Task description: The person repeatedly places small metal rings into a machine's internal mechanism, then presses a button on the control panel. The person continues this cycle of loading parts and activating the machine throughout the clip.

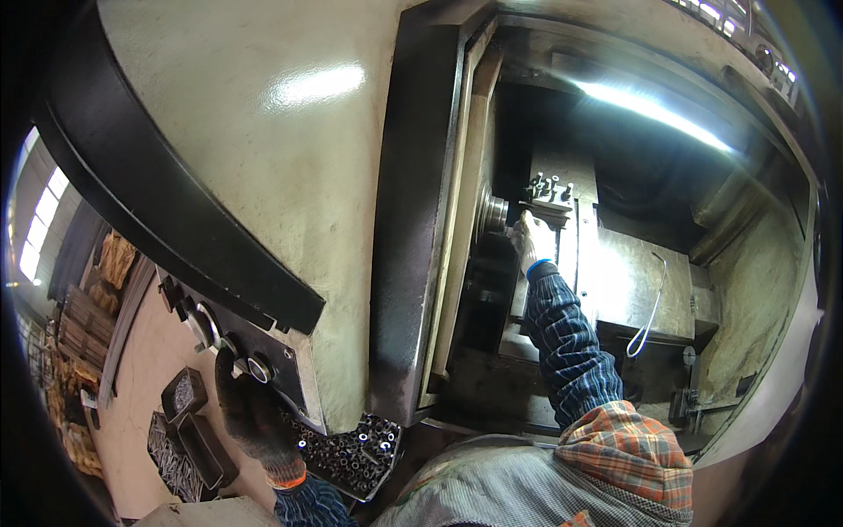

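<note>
My right hand (533,239), in a pale glove with a blue cuff, reaches into the lathe beside the round metal chuck (495,213). Its fingers are closed at the chuck's face; whatever they grip is hidden. Just beyond it sits a tool post (551,193) with several upright bolts. My left hand (248,413), in a dark glove with an orange cuff, is at the lower left against the control panel (285,373). Its fingers stretch up to the round knobs (258,369), though the dark glove blurs their outline.
A tray of small metal rings (356,457) lies below the panel. Dark bins (204,448) with metal pieces stand on the floor at left. Inside the machine, a white hooked rod (648,312) rests on a metal cover (628,272). The door edge (421,220) stands left of my right arm.
</note>
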Demonstrator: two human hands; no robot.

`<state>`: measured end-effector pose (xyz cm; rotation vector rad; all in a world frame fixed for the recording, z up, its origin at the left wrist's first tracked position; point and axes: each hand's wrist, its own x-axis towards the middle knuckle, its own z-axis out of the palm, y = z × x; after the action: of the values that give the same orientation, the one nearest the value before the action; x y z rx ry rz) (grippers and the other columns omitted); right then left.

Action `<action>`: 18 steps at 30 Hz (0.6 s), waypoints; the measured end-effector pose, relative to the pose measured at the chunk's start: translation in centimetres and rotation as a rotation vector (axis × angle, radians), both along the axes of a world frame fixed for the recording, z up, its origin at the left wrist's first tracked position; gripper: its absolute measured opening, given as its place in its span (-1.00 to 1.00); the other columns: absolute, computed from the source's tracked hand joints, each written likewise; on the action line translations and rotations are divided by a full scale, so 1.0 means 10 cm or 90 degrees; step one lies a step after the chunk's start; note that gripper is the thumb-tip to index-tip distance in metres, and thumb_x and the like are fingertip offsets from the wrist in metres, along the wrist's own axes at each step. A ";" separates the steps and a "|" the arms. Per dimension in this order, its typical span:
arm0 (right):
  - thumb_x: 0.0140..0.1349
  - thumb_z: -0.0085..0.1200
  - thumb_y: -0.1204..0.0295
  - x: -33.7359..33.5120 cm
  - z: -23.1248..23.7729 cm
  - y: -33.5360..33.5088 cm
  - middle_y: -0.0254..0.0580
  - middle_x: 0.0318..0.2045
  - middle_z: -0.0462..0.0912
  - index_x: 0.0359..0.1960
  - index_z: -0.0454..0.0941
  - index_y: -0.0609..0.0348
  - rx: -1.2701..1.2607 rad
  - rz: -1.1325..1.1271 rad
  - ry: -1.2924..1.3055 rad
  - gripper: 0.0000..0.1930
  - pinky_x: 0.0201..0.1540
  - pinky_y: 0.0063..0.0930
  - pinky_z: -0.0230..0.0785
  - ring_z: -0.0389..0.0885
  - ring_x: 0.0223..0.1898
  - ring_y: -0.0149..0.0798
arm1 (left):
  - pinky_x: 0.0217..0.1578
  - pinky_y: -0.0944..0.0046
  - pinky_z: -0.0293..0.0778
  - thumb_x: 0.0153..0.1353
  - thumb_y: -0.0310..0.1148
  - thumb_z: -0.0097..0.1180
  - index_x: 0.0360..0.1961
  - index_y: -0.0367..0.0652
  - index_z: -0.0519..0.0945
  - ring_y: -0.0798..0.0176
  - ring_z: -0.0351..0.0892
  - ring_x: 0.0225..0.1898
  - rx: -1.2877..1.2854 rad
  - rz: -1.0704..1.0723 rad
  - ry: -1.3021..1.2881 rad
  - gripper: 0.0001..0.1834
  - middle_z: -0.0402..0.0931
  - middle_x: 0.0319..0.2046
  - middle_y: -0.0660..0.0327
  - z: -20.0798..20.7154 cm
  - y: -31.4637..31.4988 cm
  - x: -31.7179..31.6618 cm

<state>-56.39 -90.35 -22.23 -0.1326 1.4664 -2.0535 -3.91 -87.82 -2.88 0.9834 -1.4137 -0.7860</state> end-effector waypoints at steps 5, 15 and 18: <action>0.40 0.09 0.11 0.09 0.23 -0.02 -0.39 -0.61 0.48 -0.32 0.53 0.07 0.029 0.081 0.045 -0.71 -0.66 -0.63 0.14 0.35 -0.68 -0.48 | 0.24 0.18 0.37 0.46 -0.30 -0.08 0.38 -0.44 0.24 0.12 0.46 0.20 -0.083 -0.179 0.128 -0.43 0.40 0.26 -0.02 -0.01 0.01 0.06; 0.38 0.12 0.13 0.25 0.39 0.08 -0.39 -0.62 0.45 -0.32 0.59 0.14 0.117 0.094 0.177 -0.69 -0.58 -0.54 0.23 0.41 -0.64 -0.44 | 0.30 0.05 0.34 0.44 -0.29 -0.13 0.42 -0.36 0.18 0.01 0.41 0.25 -0.012 -0.103 0.103 -0.40 0.36 0.28 -0.07 -0.11 0.01 0.16; 0.42 0.05 0.20 0.30 0.44 0.16 -0.33 -0.45 0.57 0.01 0.63 0.20 0.148 0.129 0.236 -0.66 -0.49 -0.56 0.35 0.46 -0.54 -0.47 | 0.29 0.07 0.34 0.44 -0.19 -0.12 0.43 -0.37 0.17 0.03 0.41 0.25 0.005 -0.097 0.115 -0.35 0.32 0.31 -0.07 -0.13 -0.01 0.13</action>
<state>-53.36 -88.79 -17.81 -0.5689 1.8191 -1.7435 -2.62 -87.93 -4.14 0.7953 -1.3393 -0.9697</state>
